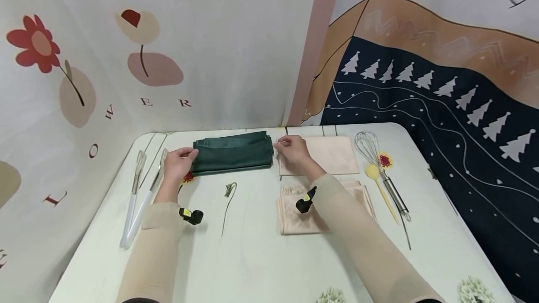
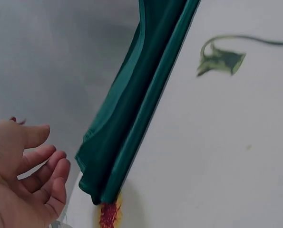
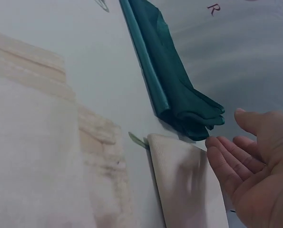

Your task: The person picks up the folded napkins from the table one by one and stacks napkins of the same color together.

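Head view shows 2 bare hands at the short ends of a folded dark green cloth (image 1: 233,153), which lies near the far edge of the white table (image 1: 248,261): the left hand (image 1: 178,165) by its left end, the right hand (image 1: 294,149) between its right end and a folded pale pink cloth (image 1: 332,153). Both hands are partly open, fingers loosely curved, and neither has hold of anything. From the head camera the left thumb seems to meet the green cloth's edge, but the left wrist view shows a gap there. In the right wrist view the fingertips come just beside the green cloth's ruffled end and the pink cloth's edge (whether they brush either, I cannot tell).

The green cloth should prove light and soft, and its sheen suggests layers that could slip if only 1 were pinched; it hardly looks fragile. Both short ends seem the best hold, thumbs on top and fingers under the whole stack. The wrist views show those ends fanning into several layers, where the head view gives a neater block.

Further out, only the head view takes in the tongs (image 1: 129,216) at the left and the yellow spoon (image 1: 382,193) and whisk (image 1: 393,191) at the right; a 2nd pink cloth (image 1: 294,221) lies nearer the person, partly hidden by the right sleeve (image 1: 362,228)
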Tool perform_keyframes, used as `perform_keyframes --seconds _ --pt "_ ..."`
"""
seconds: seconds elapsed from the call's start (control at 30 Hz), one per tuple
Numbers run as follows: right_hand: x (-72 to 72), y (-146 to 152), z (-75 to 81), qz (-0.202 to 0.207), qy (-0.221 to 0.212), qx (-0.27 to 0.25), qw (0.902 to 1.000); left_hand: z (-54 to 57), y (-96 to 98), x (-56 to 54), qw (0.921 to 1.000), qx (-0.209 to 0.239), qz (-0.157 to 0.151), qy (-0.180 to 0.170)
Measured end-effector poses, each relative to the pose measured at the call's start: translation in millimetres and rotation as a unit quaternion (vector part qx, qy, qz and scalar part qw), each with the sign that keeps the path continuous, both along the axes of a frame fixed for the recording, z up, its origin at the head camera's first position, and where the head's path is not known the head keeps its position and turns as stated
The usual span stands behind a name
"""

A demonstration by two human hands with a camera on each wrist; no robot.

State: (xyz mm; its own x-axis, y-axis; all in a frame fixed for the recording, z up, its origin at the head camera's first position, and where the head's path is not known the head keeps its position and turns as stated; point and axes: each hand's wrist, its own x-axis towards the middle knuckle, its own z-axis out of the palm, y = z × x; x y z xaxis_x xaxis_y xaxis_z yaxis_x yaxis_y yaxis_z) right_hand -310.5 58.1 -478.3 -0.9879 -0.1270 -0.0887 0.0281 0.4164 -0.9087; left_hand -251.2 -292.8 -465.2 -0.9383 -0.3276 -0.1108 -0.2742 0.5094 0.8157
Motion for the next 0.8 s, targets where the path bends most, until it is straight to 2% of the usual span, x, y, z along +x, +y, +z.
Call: perform_keyframes --seconds 0.23,0.43,0.57,0.8 --pt "10.7 20.6 -3.0 -0.006 0.013 -0.006 0.9999 1.6 12.9 16.4 0.9983 -0.006 -0.058 0.008" --pt "25.3 39.6 0.1 -0.016 0.013 -0.021 0.9996 1.8 29.7 31.7 0.9968 -0.012 -0.075 0.024" --pt "38.7 50.4 0.7 -0.012 0.026 -0.014 0.9995 1.3 45.5 42.4 0.9955 -0.008 -0.087 0.038" --pt "61.1 70.6 -0.8 0.005 0.052 -0.007 0.9986 -6.8 75.0 61.4 0.9907 0.008 -0.119 0.065"
